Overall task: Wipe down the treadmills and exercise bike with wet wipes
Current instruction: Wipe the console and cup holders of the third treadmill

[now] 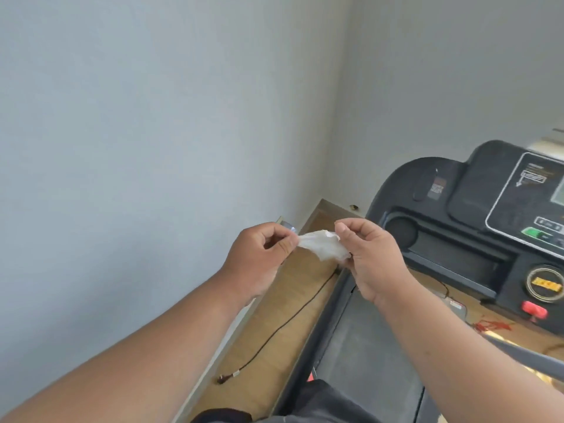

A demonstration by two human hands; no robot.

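A crumpled white wet wipe (322,246) is stretched between both hands at the middle of the view. My left hand (259,257) pinches its left end, and my right hand (370,261) pinches its right end between thumb and fingers. To the right stands a black treadmill: its console (488,209) has a display panel, a green button (532,232) and a red safety key (534,310). Its dark belt (363,346) runs beneath my right forearm. No exercise bike is in view.
Grey walls meet in a corner ahead and fill the left side. A strip of wooden floor (274,346) lies between the left wall and the treadmill, with a thin black cable (274,331) trailing along it. Red threads (491,325) lie on the floor under the console.
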